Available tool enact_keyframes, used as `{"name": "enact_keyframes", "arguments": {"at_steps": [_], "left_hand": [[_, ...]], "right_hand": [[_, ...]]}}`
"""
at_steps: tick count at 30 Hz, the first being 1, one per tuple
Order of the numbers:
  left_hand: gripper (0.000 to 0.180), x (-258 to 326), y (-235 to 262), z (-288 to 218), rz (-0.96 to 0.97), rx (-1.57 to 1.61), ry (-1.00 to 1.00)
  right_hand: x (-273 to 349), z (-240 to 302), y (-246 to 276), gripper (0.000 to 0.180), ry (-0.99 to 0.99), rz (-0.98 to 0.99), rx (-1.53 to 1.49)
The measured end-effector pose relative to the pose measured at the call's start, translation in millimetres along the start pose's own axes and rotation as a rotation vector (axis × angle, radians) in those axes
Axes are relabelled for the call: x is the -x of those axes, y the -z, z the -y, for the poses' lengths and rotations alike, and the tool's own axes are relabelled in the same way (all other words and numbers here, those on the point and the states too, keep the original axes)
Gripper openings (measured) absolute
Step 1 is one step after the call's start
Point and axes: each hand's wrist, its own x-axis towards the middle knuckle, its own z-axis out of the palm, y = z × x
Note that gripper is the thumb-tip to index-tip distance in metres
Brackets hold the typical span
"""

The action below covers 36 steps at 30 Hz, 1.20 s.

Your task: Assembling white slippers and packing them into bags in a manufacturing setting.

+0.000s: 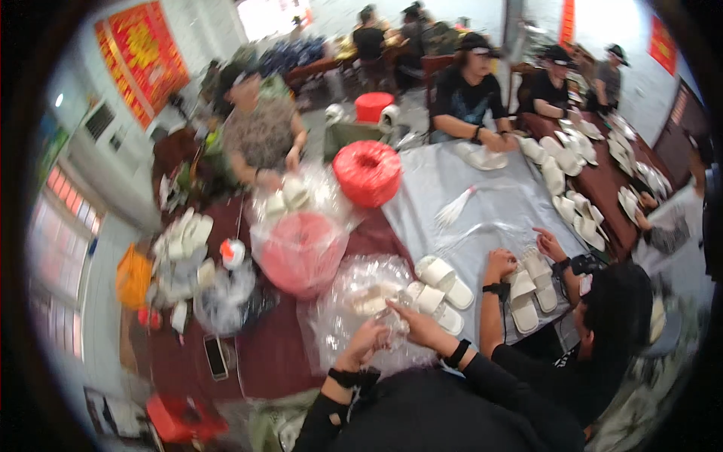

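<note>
My left hand [367, 340] and my right hand [413, 324] meet at the near edge of the worktop [482, 188], both reaching up from the bottom of the view in black sleeves with dark wristbands. Both are closed on a clear plastic bag [354, 301], pinching its crinkled film between the fingers; what exactly sits between my fingertips is too blurred to tell.

The bag bulges away from me and a little to my left, so most of it lies ahead of my left hand. Something pale shows through it, the same colour as the slippers nearby. My right hand grips the bag's right edge and is the nearer one to a pair of white slippers [440, 290] lying just beyond it and to its right, touching the bag's side. The slippers' long axis runs diagonally, from near-right to far-left.

To my right, a person in black leans over the worktop with both hands on another pair of white slippers [531, 290]; those hands are not mine. Further ahead sit a red spool of cord [367, 172] and a bagged pink spool [301, 252]. More white slippers line the far right side, where other people sit working. A phone [215, 355] lies on the dark red surface to my left.
</note>
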Motion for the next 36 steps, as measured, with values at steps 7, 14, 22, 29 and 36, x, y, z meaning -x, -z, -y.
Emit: {"name": "enact_keyframes", "arguments": {"at_steps": [7, 14, 22, 29, 36], "left_hand": [[0.04, 23.0, -7.4, 28.8, -0.023, 0.145, -0.119], [0.042, 82.2, 8.4, 70.2, -0.322, -0.111, -0.157], [0.033, 192.5, 67.9, 133.9, -1.114, -0.317, -0.452], [0.055, 339.4, 67.8, 213.8, -2.094, -0.954, 0.535], [0.061, 416.6, 115.9, 316.6, -2.063, -0.483, 0.637]], "right_hand": [[-8.4, -5.4, 0.8, 0.052, 0.169, -0.267, -0.091], [-18.6, -20.4, -1.9, 0.047, 0.243, -0.416, -0.245], [2.3, 86.0, 26.4, 0.039, 0.535, -0.442, -0.194], [33.4, 179.6, -15.4, 0.027, 0.707, -0.011, -0.458], [55.0, 265.4, -120.2, 0.021, 0.868, 0.554, -0.552]]}}
